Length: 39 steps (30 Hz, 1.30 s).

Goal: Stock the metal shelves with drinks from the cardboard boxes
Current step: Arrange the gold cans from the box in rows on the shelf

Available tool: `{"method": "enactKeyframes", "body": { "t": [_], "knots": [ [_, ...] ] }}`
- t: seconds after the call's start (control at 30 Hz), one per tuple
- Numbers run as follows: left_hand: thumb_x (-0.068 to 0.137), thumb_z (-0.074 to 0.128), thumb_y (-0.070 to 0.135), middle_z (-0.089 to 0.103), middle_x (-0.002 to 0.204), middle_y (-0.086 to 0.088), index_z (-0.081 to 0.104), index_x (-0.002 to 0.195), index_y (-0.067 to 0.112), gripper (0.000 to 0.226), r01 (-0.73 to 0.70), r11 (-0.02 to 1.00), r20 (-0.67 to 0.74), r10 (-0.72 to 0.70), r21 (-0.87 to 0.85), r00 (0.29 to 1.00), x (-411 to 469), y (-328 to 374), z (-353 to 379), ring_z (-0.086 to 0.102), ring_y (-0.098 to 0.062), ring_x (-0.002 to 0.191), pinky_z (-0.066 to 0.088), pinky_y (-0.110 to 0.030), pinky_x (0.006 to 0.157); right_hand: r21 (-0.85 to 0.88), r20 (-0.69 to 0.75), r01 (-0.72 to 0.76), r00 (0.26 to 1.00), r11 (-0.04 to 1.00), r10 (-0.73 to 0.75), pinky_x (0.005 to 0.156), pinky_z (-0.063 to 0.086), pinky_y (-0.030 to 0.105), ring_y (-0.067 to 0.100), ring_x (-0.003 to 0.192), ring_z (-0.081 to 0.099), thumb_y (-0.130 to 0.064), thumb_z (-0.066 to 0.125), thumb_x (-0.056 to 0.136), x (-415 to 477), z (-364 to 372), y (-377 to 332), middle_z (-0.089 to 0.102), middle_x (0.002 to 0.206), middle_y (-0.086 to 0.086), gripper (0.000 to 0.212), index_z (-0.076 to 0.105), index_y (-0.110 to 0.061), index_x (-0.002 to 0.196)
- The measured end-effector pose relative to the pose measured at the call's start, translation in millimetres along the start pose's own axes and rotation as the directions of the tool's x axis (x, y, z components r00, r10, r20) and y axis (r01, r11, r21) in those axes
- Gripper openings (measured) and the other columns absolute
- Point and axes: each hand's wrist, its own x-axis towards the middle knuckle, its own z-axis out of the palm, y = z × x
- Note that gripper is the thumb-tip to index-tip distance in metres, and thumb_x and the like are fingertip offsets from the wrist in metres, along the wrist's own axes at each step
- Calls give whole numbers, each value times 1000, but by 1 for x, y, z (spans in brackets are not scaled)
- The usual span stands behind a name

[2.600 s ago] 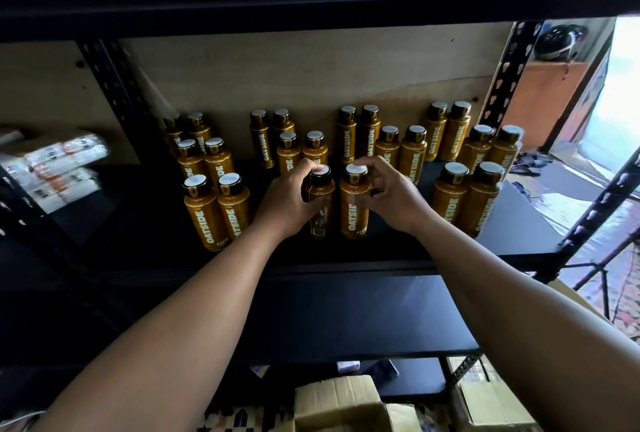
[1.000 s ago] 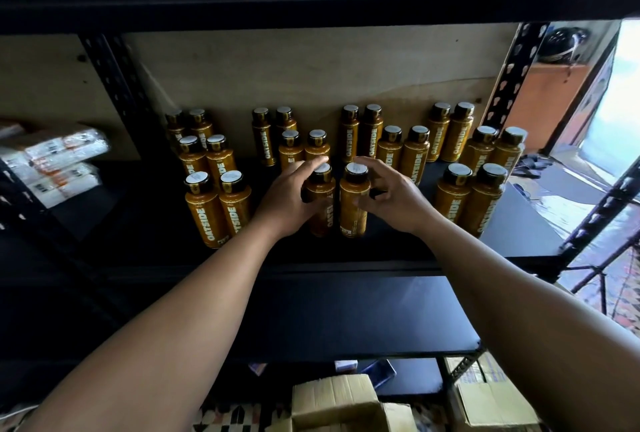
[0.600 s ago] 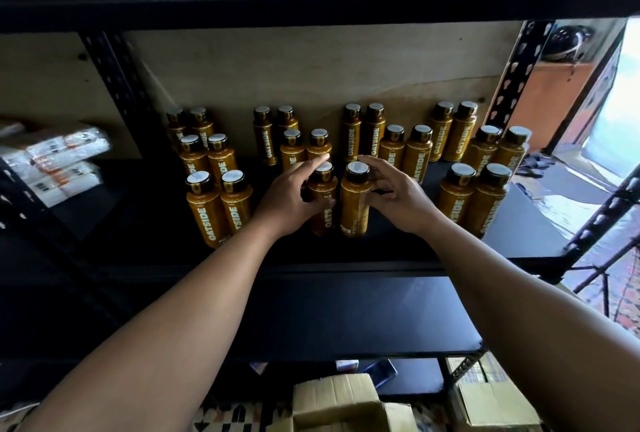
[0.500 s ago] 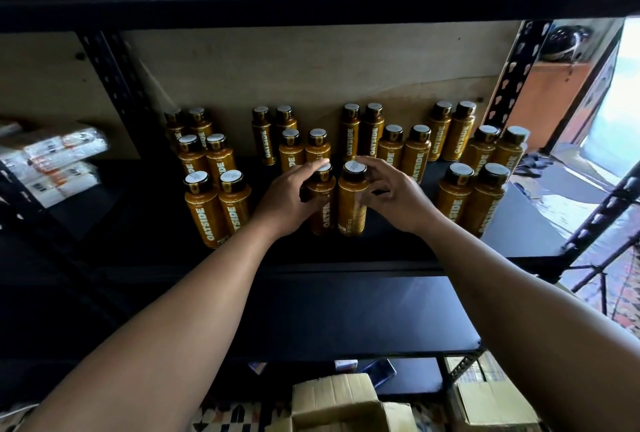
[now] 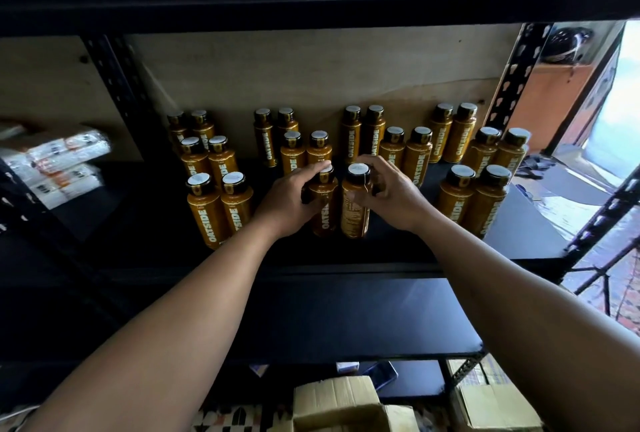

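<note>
The black metal shelf [image 5: 519,234] carries rows of amber bottles [image 5: 453,133] standing in pairs against the wooden back panel [image 5: 311,85]. Below, on the floor, sit the cardboard boxes [image 5: 332,400], flaps partly open.

At the front of the middle column stand two bottles, side by side and touching, long axes upright. The left hand [image 5: 287,199] wraps the left bottle [image 5: 323,203] around its shoulder, its grip closed on it, label facing out. The right hand [image 5: 391,196] pinches the right bottle [image 5: 355,203] near the cap with thumb and fingertips; in this dim light I can't be sure how firmly. That bottle shows its small-print side, so it likely wants a twist about its upright axis to face forward. Each bottle sits directly under its own hand.
</note>
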Motion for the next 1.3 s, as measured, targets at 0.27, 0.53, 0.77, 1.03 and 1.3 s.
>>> {"method": "enactKeyframes", "body": {
  "t": [0.27,0.53,0.77,1.03,1.3],
  "knots": [
    [95,69,16,39,159,6,40,153,38,68,9,1000,1,-9,-11,1000,-1,2,0,36,-16,145,42,-40,113,30,-7,0,1000,1000,1,94,59,48,18,125,59,-41,78,88,0,2,0,55,142,-6,67,43,-51,144],
    [96,68,18,38,160,7,39,153,36,67,-6,1000,9,6,-6,1000,-1,0,-1,35,-13,145,39,-34,113,45,-23,8,1000,999,-7,99,56,48,15,126,58,-37,79,89,0,5,2,55,144,-9,62,47,-50,141],
    [95,69,18,40,158,7,40,153,36,66,-11,1000,-5,11,-7,1000,-1,0,-1,37,-12,143,40,-30,111,149,22,-32,999,988,29,109,49,50,18,137,51,-38,70,86,0,2,4,51,152,-8,65,46,-57,142],
    [95,69,20,39,159,8,38,152,43,68,11,1000,20,-10,-25,1000,0,-3,-2,37,-14,144,42,-37,112,170,1,-50,999,984,51,107,48,51,18,134,50,-61,75,79,-2,4,4,51,146,-8,66,46,-58,138],
    [95,69,18,39,159,8,41,152,38,67,-10,999,1,10,-46,1000,0,-4,0,36,-12,145,40,-34,113,120,-38,-50,998,992,55,97,57,46,10,116,64,-39,86,81,-2,5,1,64,128,-11,74,45,-47,142]
  ]
}}
